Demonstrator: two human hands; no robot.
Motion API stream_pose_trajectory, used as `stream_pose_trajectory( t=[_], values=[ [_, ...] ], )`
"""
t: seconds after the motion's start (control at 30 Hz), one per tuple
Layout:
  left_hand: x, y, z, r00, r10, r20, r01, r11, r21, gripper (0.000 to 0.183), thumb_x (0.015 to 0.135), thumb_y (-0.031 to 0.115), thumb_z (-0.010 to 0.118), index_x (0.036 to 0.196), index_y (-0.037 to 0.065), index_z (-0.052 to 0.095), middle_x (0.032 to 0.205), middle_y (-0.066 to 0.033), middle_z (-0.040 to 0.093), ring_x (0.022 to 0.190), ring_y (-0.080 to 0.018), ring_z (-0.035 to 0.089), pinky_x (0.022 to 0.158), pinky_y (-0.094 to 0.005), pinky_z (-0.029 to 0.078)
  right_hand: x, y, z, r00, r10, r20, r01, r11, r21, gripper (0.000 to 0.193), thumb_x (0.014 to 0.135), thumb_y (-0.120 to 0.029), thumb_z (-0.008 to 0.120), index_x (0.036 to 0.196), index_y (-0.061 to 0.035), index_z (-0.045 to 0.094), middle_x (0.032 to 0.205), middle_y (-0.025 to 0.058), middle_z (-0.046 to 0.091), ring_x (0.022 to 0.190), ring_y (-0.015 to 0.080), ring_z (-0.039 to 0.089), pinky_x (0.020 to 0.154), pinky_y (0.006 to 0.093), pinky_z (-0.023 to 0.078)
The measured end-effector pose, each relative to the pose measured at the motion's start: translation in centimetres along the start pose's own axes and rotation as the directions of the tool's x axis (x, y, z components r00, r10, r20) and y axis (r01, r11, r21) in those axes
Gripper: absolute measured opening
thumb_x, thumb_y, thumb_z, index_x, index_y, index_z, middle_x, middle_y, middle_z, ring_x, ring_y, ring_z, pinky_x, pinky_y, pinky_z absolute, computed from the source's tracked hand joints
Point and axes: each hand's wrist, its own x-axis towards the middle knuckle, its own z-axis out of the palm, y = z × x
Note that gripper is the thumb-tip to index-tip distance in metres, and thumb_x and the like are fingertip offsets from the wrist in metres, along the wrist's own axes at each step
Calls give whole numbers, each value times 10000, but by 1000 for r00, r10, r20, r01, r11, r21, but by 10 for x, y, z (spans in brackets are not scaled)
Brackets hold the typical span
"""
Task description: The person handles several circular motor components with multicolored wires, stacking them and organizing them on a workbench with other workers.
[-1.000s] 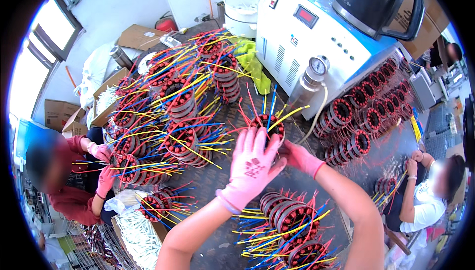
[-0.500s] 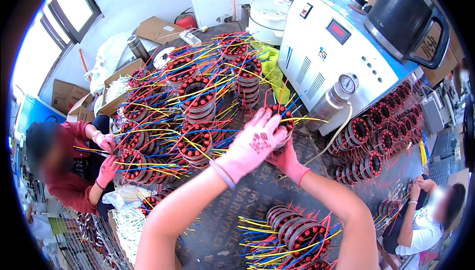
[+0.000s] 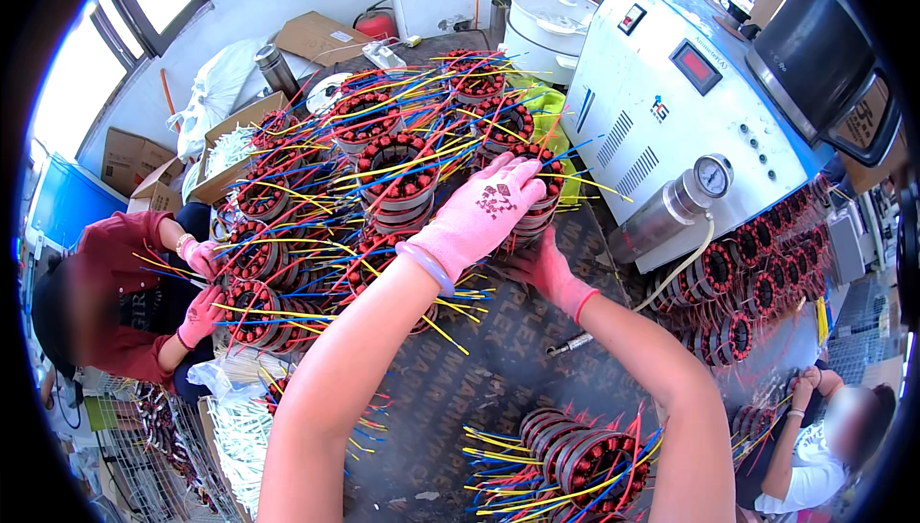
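Left of the white metered cabinet (image 3: 685, 144), my left fingers (image 3: 517, 174) clasp a stator stack (image 3: 535, 222), right fingers (image 3: 549, 247) unclear in grip, probably positioning it, which next calls for steady release.

The bare left arm (image 3: 331, 379) slants up and right from the lower edge, a pale purple bangle (image 3: 427, 270) round its wrist (image 3: 406, 285). The left hand (image 3: 484, 209), pink-gloved, shows its back, fingers (image 3: 523, 176) reaching rightward. The bare right arm (image 3: 661, 360) bends at the elbow; the right hand (image 3: 554, 278), likewise gloved, sits lower, partly hidden.
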Motion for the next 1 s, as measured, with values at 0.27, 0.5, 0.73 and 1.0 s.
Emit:
stream_pose_trajectory(
  t=[0.27,0.5,0.73,1.0],
  values=[
    [-84,145,-96,988,-114,-106,-9,636,-772,376,849,184,670,1194,63,584,1239,-153,575,1143,-350,549,969,-436,444,-163,-75,16,691,617,376,-205,667,-717,744,943,-625,386,1386,-28,434,1412,165,458,1283,292,456,1063,420,373],
    [-162,233,-129,942,-306,138,301,587,-752,513,814,115,672,1292,45,501,1303,-170,528,1215,-362,493,1036,-454,386,-315,-121,38,779,495,385,84,525,-847,620,942,-440,543,1380,-13,445,1403,117,481,1300,213,432,1097,327,315],
    [-190,283,-165,854,-513,87,440,622,-648,406,818,142,681,1198,27,594,1267,-159,560,1203,-356,506,1055,-448,366,-367,-85,22,978,-206,40,127,426,-896,838,848,-480,658,1430,28,333,1386,198,469,1225,261,508,990,352,430],
    [-101,271,-106,772,-564,294,633,643,-430,492,861,500,569,1111,85,651,995,-154,687,923,-301,660,820,-414,500,-408,-39,2,960,-210,-183,-18,610,-792,522,872,-415,667,1159,4,550,901,43,607,765,103,530,680,254,450]
  ],
)
